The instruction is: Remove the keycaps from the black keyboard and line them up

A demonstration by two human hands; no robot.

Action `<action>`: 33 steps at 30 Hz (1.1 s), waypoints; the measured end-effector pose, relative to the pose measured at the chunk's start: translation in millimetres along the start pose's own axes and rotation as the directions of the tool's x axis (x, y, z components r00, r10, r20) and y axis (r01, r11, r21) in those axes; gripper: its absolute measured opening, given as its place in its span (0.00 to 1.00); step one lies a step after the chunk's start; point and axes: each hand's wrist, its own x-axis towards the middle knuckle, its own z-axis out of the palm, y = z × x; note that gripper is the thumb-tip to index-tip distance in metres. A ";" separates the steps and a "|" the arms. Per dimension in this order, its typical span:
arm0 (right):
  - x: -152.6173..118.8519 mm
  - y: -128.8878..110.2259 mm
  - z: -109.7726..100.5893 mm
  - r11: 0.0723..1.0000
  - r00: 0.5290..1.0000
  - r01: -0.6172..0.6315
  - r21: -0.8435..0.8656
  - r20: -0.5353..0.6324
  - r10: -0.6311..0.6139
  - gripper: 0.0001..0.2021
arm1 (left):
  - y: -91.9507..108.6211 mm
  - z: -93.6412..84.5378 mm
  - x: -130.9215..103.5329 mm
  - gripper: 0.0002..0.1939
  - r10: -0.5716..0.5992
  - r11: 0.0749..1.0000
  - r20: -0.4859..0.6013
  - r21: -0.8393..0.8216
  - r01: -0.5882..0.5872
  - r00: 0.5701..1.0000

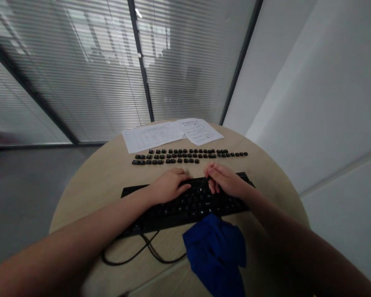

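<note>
A black keyboard lies on the round wooden table, some keys still in its frame. My left hand rests palm down over its upper middle part, thumb and fingers apart. Just right of it, my right hand is closed around a slim dark tool that points down at the keys. Fine wire-like strands stick up above this hand; the tool's exact kind is unclear. Beyond the keyboard, loose black keycaps lie in several rows.
Printed paper sheets lie at the table's far edge. A crumpled blue cloth sits in front of the keyboard, beside a looped black cable. Glass panels with blinds stand behind, and a white wall is at the right.
</note>
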 end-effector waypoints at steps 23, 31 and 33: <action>-21.8 12.1 16.9 0.920 0.983 0.170 -0.354 -0.011 -0.186 0.16 | -5.8 3.8 5.1 0.17 0.025 0.999 -0.031 -0.037 -0.026 0.999; -19.3 33.7 21.1 0.988 0.975 0.135 -0.073 -0.171 -0.146 0.21 | -5.0 1.4 3.9 0.16 0.025 0.998 -0.042 -0.054 -0.027 0.999; -16.3 38.2 20.6 0.989 0.957 0.150 0.017 -0.252 -0.141 0.22 | -5.2 0.7 2.8 0.17 0.021 0.997 -0.050 -0.077 -0.024 0.999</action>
